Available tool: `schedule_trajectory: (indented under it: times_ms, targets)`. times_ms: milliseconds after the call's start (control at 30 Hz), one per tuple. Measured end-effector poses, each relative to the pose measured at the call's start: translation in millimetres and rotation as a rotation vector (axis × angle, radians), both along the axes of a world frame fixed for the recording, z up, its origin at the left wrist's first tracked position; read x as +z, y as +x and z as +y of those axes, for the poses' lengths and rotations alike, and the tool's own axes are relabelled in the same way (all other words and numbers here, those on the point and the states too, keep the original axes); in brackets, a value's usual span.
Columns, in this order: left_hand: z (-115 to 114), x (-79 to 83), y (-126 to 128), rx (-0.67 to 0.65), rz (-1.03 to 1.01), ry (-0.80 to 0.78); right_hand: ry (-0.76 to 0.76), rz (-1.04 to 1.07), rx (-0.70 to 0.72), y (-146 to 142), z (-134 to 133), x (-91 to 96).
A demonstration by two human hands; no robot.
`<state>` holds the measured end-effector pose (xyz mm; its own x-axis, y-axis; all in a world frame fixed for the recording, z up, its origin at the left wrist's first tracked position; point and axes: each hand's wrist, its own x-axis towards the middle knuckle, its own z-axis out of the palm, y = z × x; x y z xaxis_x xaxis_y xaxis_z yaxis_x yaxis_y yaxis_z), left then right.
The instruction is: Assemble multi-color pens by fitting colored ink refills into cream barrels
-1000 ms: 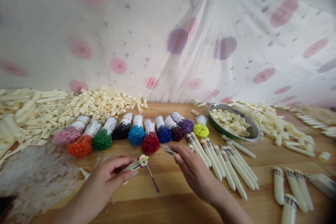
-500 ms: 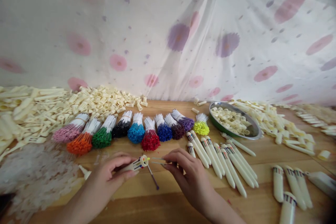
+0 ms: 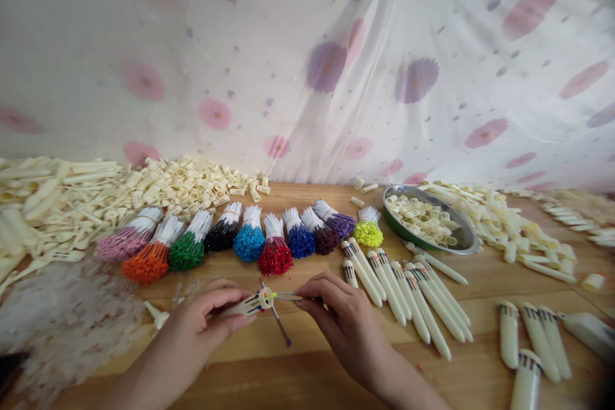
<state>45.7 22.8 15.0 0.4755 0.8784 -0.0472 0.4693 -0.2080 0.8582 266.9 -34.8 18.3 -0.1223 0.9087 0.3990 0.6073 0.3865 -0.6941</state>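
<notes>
My left hand (image 3: 204, 320) is closed round a cream pen barrel (image 3: 250, 303) that points right, with a thin purple refill (image 3: 278, 322) sticking out of its end. My right hand (image 3: 339, 315) pinches a thin refill (image 3: 287, 297) whose tip touches the barrel's open end. Both hands hover over the wooden table (image 3: 307, 359). Behind them lies a row of colour-tipped refill bundles, from pink (image 3: 125, 241) through red (image 3: 275, 254) to yellow (image 3: 368, 231).
A row of assembled cream pens (image 3: 408, 298) lies right of my right hand, with more (image 3: 531, 339) at the far right. A metal bowl (image 3: 468, 240) holds small cream parts. Heaps of cream parts (image 3: 96, 198) cover the left; a flowered cloth (image 3: 307, 64) hangs behind.
My right hand drew back from the refill bundles with a refill and brought its tip leftward to the barrel's end. My left hand stayed almost still.
</notes>
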Motion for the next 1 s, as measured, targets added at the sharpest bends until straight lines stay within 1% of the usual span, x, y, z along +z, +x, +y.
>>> schedule_trajectory:
  times_ms: [167,400,733,833,1000]
  targets:
    - [-1.0,-1.0,-1.0,0.015,-0.02,-0.012,0.013,-0.009,0.001,1.2,0.3,-1.8]
    - [-4.0,-0.9,-0.3,-0.004,-0.062,-0.038,0.091,-0.039,0.055,1.2,-0.9,-4.3]
    - [-4.5,0.1,-2.1,-0.14,-0.008,-0.004,0.138,-0.053,0.066,-0.1,-2.3,-3.3]
    - [-5.1,0.1,-3.1,-0.157,0.009,0.013,0.132,-0.06,0.067,0.3,-2.9,-2.1]
    - [-6.3,6.7,-1.4,-0.186,0.037,0.01,0.13,-0.062,0.077,0.5,-3.0,-2.2]
